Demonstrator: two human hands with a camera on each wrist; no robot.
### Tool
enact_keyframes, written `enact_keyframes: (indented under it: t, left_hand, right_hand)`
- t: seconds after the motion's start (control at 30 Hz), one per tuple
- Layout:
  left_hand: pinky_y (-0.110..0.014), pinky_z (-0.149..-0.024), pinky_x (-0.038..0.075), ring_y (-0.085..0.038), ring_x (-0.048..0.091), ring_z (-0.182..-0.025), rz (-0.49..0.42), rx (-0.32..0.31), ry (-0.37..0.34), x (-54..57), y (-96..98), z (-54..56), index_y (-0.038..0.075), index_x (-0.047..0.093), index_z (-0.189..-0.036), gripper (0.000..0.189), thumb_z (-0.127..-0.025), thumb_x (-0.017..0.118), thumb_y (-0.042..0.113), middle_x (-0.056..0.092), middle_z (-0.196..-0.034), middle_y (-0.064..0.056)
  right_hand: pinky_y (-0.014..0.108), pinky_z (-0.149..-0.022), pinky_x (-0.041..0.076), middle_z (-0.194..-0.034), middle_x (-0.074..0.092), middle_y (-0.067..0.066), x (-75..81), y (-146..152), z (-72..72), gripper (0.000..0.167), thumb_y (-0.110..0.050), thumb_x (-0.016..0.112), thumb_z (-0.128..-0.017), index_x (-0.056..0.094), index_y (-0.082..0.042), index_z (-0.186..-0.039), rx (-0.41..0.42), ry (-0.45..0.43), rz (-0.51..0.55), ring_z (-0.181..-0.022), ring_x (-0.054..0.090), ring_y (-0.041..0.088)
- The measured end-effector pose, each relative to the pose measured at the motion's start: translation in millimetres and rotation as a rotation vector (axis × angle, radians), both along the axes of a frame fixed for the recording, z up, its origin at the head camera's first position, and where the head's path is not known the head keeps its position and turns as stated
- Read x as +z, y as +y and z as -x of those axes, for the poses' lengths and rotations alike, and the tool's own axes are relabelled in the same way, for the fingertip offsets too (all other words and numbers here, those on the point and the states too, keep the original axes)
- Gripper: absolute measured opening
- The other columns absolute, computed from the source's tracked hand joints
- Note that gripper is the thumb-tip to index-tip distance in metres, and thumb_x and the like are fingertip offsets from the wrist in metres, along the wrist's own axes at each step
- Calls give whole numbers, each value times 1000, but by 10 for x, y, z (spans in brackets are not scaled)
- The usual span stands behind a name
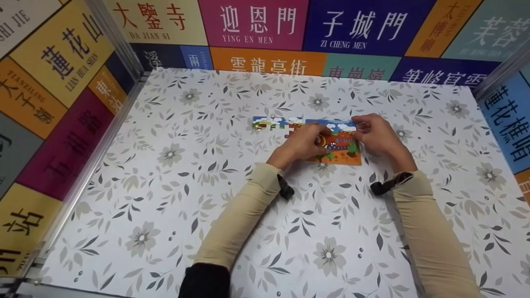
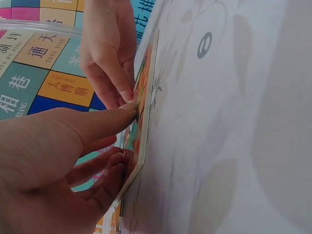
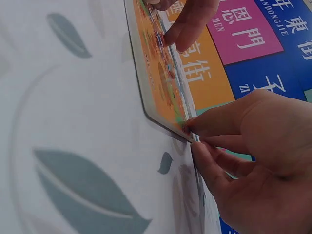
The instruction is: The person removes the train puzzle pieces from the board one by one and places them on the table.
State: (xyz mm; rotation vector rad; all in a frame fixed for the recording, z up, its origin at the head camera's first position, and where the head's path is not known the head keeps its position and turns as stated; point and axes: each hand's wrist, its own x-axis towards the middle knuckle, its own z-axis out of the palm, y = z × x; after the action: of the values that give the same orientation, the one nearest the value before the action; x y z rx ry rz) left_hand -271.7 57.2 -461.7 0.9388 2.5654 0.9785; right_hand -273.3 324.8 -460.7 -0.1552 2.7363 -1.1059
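Note:
A colourful jigsaw puzzle [image 1: 345, 157] lies flat on the table, with blue sky and clouds above an orange ground. My left hand [image 1: 304, 141] rests over its left part, thumb and fingertips spread apart and touching its surface. In the left wrist view, the thumb of the left hand [image 2: 63, 156] presses near the board's middle. At the right edge, my right hand [image 1: 376, 134] pinches the puzzle's upper corner. The right wrist view has the index finger of the right hand [image 3: 263, 141] on top and the thumb at the edge. The palm hides part of the picture.
Several joined puzzle pieces [image 1: 270, 122] lie at the board's upper left, partly behind the left hand. The table [image 1: 165, 198] has a white floral cover. Panels with large lettering [image 1: 256, 25] stand along its back and sides.

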Motion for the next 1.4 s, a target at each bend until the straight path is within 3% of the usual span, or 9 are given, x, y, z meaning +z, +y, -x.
enact_keyframes:
  t: [0.13,0.33,0.67,0.97,1.17,1.4]
  left_hand:
    - [-30,-99,54,-18,64,-113,-10,12,-31,-43,5,9,9,68,-143,52,-97,84,27,68,-134,-8]
    - [-31,-102,53,-18,65,-116,-10,11,3,-70,0,15,9,70,-142,50,-97,84,28,70,-137,-7]
    - [-29,-93,56,-17,68,-106,-82,9,-20,-74,-4,27,9,73,-136,43,-97,85,22,74,-127,-8]
    - [-28,-94,54,-16,65,-109,-100,39,-89,-58,44,41,9,63,-149,57,-96,84,15,70,-139,-7]
    - [-27,-85,50,-16,61,-98,-86,57,-30,-58,90,36,12,57,-154,65,-95,85,14,68,-138,-7]
    - [-30,-96,53,-20,63,-112,-77,90,43,-50,104,-12,11,58,-155,63,-97,83,17,64,-137,-10]
  right_hand:
    - [57,-119,48,-152,48,27,-47,10,-30,52,-8,64,-106,55,-3,-157,-13,-5,3,-138,58,44]
    - [56,-119,48,-153,47,25,-81,4,-35,50,-10,64,-107,56,-5,-157,-19,-7,19,-139,58,41]
    - [56,-119,48,-152,46,27,-85,-17,-7,50,-9,63,-107,56,-4,-156,4,6,21,-137,58,43]
    - [54,-120,47,-150,47,25,-70,-7,-11,52,-10,64,-107,55,-6,-158,-8,5,11,-137,58,41]
    - [55,-121,46,-151,46,26,-68,4,-18,51,-11,64,-107,55,-6,-157,-20,-3,12,-138,57,42]
    - [56,-119,48,-148,47,27,-61,2,-33,50,-10,64,-107,56,-4,-156,-2,37,14,-136,59,44]
